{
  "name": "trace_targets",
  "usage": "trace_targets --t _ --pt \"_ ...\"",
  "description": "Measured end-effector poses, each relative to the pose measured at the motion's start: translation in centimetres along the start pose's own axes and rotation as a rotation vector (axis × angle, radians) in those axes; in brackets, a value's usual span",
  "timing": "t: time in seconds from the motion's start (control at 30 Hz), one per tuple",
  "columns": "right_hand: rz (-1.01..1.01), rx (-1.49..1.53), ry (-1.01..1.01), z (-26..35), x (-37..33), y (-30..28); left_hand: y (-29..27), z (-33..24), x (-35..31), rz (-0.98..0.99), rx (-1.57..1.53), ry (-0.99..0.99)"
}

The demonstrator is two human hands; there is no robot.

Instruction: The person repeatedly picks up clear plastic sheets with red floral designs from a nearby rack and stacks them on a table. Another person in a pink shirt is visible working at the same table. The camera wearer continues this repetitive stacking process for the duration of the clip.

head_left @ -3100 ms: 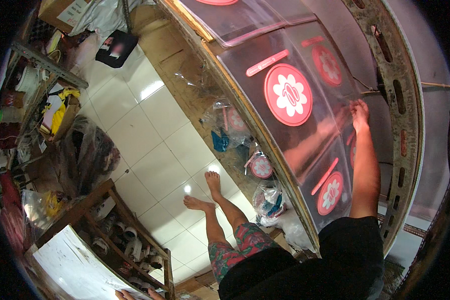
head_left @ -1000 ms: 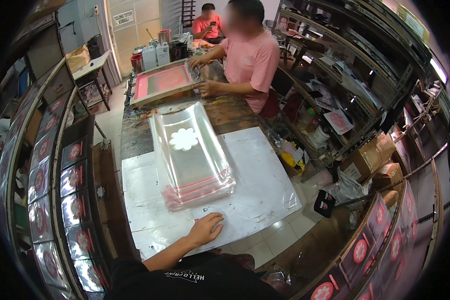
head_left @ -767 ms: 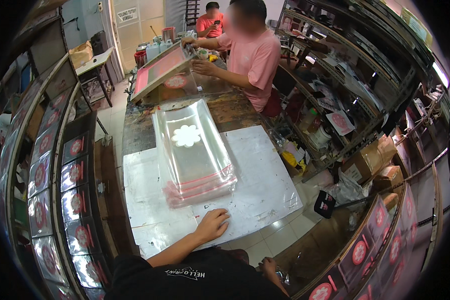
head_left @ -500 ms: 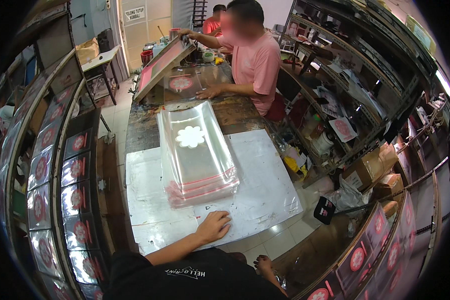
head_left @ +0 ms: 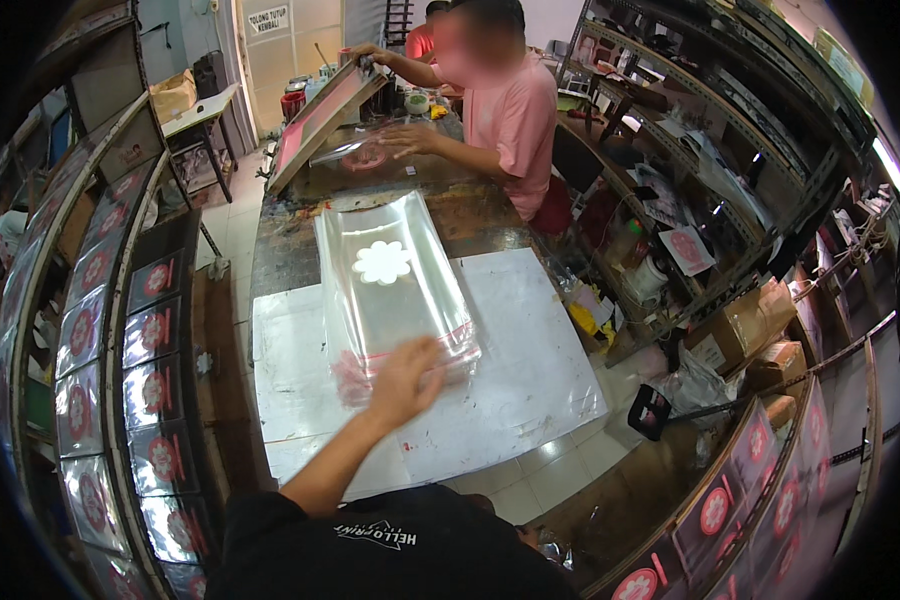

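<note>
My left hand (head_left: 406,382) reaches over the near end of a stack of clear plastic bags (head_left: 390,310), above their red-edged flaps. Its fingers are stretched out, somewhat blurred, with nothing seen in them; whether they touch the bags I cannot tell. A white flower shape (head_left: 381,263) shows in the upper half of the stack. The stack lies partly on a white sheet (head_left: 530,360) covering the near end of the table. My right hand does not show.
Across the dark table (head_left: 470,215), a person in a pink shirt (head_left: 510,125) holds up a hinged printing screen (head_left: 330,125); their other hand is beside a clear bag printed with a red flower (head_left: 362,155). Racks of printed bags (head_left: 155,395) stand left, more printed bags (head_left: 715,510) lower right.
My left hand has moved forward from the white sheet to over the bags. My right hand has gone out of sight. The other person's lower hand has risen, and the printed bag beside it is tilted up.
</note>
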State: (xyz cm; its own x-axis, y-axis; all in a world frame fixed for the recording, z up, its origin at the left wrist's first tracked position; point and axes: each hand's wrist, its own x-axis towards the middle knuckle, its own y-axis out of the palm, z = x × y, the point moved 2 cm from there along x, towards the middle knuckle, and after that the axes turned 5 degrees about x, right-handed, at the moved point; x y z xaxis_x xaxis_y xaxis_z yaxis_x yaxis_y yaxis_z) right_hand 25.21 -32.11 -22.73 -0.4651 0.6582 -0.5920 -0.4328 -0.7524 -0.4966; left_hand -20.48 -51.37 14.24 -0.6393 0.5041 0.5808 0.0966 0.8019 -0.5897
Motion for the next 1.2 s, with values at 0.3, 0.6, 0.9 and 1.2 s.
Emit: trace_targets --t 0.3,0.6,0.9,1.2 --pt "-0.126 0.346 0.206 9.4 -4.6 -0.9 -3.7 8.8 14.4 -0.152 0.937 0.125" --pt "-0.254 0.600 0.025 1.9 -3.6 1.5 2.9 9.3 13.2 0.226 0.854 0.270" --pt "0.172 1.054 -0.526 29.1 -15.0 -7.9 11.3 -11.6 3.5 0.580 0.449 0.570" --pt "-0.312 1.006 -0.503 27.0 -18.2 -9.2 16.4 -22.2 -5.6 0.907 0.222 0.998"
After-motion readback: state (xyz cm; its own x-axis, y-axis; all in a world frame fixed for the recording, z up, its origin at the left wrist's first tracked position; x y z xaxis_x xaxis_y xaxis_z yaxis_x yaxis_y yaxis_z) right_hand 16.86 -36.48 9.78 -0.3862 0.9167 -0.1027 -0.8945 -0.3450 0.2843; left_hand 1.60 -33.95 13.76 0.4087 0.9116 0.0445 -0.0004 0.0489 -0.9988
